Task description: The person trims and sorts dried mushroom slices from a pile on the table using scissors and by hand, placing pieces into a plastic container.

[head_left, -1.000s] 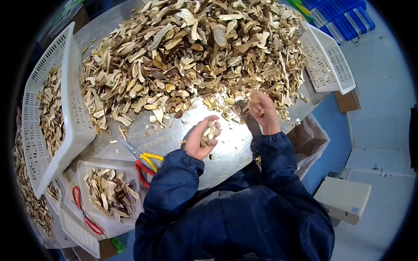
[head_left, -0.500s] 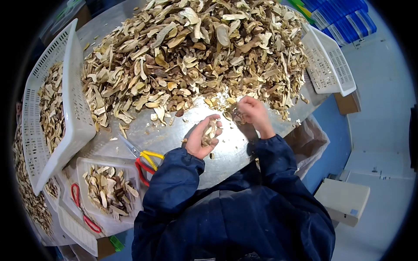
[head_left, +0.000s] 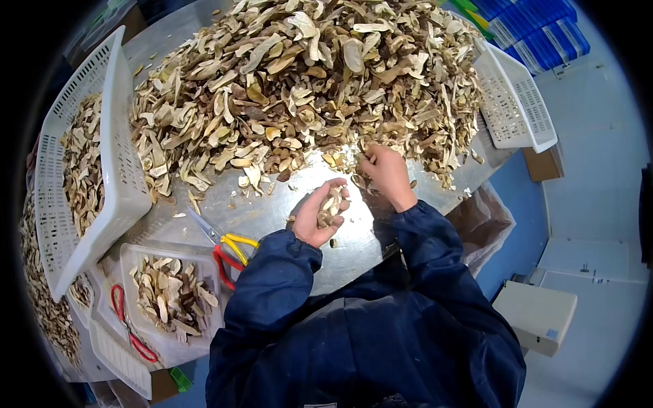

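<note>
So we've got our left hand (head_left: 311, 219) half-closed around mushroom slices (head_left: 331, 207), right hand (head_left: 389, 175) curled at the near edge of the mushroom pile (head_left: 299, 95) (can't tell if it's pinching any). Yellow-and-red-handled scissors (head_left: 220, 238) lie on the metal surface (head_left: 357, 248) beside our left sleeve (head_left: 282, 272).

Left hand (head_left: 320, 214) cupped, right hand (head_left: 388, 175) bent down.
The left palm faces up, digits curling in; the right hand, just ahead of it and to the right, shows its back, fingertips partly hidden. Behind them, the left forearm (head_left: 282, 265) and right forearm (head_left: 430, 238) slant inward in dark blue sleeves (head_left: 445, 262).
</note>
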Tool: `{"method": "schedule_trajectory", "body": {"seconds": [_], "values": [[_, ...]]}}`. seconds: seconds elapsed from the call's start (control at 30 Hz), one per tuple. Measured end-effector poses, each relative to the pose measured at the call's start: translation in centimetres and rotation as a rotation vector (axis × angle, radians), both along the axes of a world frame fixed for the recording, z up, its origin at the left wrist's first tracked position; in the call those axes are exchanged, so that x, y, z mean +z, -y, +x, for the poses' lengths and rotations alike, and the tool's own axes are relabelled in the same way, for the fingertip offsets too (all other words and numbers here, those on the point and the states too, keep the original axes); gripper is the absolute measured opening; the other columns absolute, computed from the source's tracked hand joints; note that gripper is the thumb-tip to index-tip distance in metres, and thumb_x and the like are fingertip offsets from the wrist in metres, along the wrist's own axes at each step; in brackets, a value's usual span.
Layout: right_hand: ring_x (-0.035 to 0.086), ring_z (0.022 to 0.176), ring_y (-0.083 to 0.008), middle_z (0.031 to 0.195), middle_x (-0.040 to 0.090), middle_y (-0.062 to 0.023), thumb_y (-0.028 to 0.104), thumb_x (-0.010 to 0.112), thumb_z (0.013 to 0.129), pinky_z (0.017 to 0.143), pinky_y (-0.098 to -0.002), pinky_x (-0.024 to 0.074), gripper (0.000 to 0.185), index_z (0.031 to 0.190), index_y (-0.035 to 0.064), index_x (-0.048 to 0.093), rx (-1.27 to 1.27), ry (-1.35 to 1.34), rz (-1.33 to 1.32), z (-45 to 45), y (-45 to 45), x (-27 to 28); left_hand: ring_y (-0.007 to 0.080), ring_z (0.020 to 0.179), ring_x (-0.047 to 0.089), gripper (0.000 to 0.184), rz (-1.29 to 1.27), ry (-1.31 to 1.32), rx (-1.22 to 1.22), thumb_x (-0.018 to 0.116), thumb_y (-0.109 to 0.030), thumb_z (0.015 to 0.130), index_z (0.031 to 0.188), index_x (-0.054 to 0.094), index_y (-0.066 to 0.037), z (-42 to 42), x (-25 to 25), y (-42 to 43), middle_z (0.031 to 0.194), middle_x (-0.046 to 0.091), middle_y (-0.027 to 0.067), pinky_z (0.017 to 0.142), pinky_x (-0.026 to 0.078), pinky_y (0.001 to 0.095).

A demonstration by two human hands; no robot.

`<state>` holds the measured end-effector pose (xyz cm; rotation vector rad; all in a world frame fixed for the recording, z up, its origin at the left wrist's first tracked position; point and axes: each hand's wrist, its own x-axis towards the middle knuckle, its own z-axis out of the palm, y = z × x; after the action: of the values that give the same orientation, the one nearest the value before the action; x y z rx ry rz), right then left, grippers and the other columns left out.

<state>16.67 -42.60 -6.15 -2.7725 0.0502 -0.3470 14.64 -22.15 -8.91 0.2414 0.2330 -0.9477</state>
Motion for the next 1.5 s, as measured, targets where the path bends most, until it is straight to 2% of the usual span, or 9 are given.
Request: {"method": "schedule_trajectory", "body": {"seconds": [0.17, 0.4, 0.57, 0.73, 0.87, 1.0, 1.2, 1.3, 1.5], "values": [[0.049, 0.051, -0.0067, 0.071, 0.057, -0.0018, 0.008, 0.061, 0.082, 0.037, -0.0178, 0.0286, 0.011, 0.092, 0.0050, 0.059, -0.108, -0.271, 1.632, -0.7, 3.6, 1.8, 0.0104, 0.080, 0.049, 0.032, -0.025, 0.003, 0.003, 0.042, -0.030, 0.100, 0.123, 0.049, -0.009, 0.0, -0.3, 0.1, 0.099, 0.051, 0.0035, 0.053, 0.042, 0.0171], [0.064, 0.070, -0.0264, 0.078, 0.065, -0.0122, 0.017, 0.062, 0.080, 0.060, -0.0353, 0.0488, 0.016, 0.085, 0.0015, 0.063, -0.162, -0.138, 0.371, 2.3, 1.2, 0.1, 0.0127, 0.083, 0.051, 0.033, -0.104, -0.021, -0.007, 0.042, -0.030, 0.100, 0.122, 0.049, -0.007, 0.0, -0.9, 0.1, 0.099, 0.053, 0.0047, 0.059, 0.047, 0.0207], [0.062, 0.076, -0.0389, 0.080, 0.064, -0.0210, 0.021, 0.065, 0.077, 0.066, -0.0451, 0.0495, 0.023, 0.085, -0.0003, 0.064, -0.182, -0.202, -0.136, 2.5, -1.7, 1.2, 0.0218, 0.095, 0.056, 0.032, -0.211, -0.058, 0.055, 0.041, -0.026, 0.100, 0.120, 0.049, -0.003, -0.2, -1.3, 0.5, 0.104, 0.057, 0.0109, 0.094, 0.046, 0.0387], [0.057, 0.063, -0.0117, 0.075, 0.060, -0.0029, 0.014, 0.060, 0.084, 0.047, -0.0236, 0.0449, 0.018, 0.095, -0.0001, 0.061, -0.083, -0.382, 1.109, 0.6, 0.7, 1.9, 0.0251, 0.109, 0.054, 0.031, -0.112, -0.115, 0.098, 0.040, -0.025, 0.100, 0.120, 0.049, -0.003, -0.1, -0.5, 0.6, 0.117, 0.056, 0.0134, 0.101, 0.042, 0.0413], [0.062, 0.080, -0.0167, 0.105, 0.059, -0.0124, 0.024, 0.056, 0.092, 0.047, -0.0227, 0.0464, 0.033, 0.117, 0.0029, 0.051, 0.241, -0.042, 2.004, -1.1, -0.2, 1.4, 0.0272, 0.118, 0.050, 0.032, -0.098, -0.131, 0.121, 0.039, -0.024, 0.100, 0.121, 0.050, -0.004, -0.2, 0.4, 0.9, 0.126, 0.052, 0.0133, 0.104, 0.038, 0.0425], [0.062, 0.087, -0.0222, 0.098, 0.061, -0.0130, 0.041, 0.037, 0.098, 0.070, -0.0325, 0.0527, 0.044, 0.110, 0.0022, 0.054, 0.028, 0.193, 2.059, -1.1, -4.2, 2.9, 0.0273, 0.120, 0.048, 0.033, -0.080, -0.131, 0.115, 0.037, -0.026, 0.100, 0.123, 0.050, -0.006, -0.4, 1.2, 1.1, 0.129, 0.051, 0.0111, 0.105, 0.037, 0.0439], [0.060, 0.070, -0.0195, 0.077, 0.063, -0.0080, 0.008, 0.057, 0.080, 0.067, -0.0303, 0.0474, 0.009, 0.081, 0.0008, 0.063, 0.153, 0.348, 0.710, -2.9, -8.9, 2.2, 0.0216, 0.112, 0.055, 0.035, -0.102, -0.129, 0.113, 0.037, -0.034, 0.100, 0.121, 0.052, -0.011, -0.7, -1.2, 0.6, 0.122, 0.055, 0.0098, 0.095, 0.046, 0.0374], [0.060, 0.074, -0.0262, 0.083, 0.064, -0.0085, 0.008, 0.060, 0.073, 0.071, -0.0360, 0.0482, 0.013, 0.084, 0.0018, 0.064, 0.405, 0.415, 0.309, -3.1, -9.5, 3.6, 0.0227, 0.111, 0.055, 0.036, 0.199, 0.374, 0.251, 0.038, -0.036, 0.099, 0.121, 0.053, -0.011, -1.3, -0.5, 0.0, 0.118, 0.057, 0.0094, 0.093, 0.048, 0.0378], [0.061, 0.082, -0.0212, 0.086, 0.064, -0.0090, 0.014, 0.063, 0.079, 0.077, -0.0338, 0.0466, 0.016, 0.089, 0.0015, 0.064, 0.042, 0.332, 1.033, -4.2, -7.2, 3.4, 0.0271, 0.118, 0.050, 0.037, -0.184, -0.192, 0.173, 0.043, -0.035, 0.098, 0.123, 0.053, -0.010, -0.4, -0.4, 0.3, 0.126, 0.054, 0.0100, 0.097, 0.045, 0.0435]]}}
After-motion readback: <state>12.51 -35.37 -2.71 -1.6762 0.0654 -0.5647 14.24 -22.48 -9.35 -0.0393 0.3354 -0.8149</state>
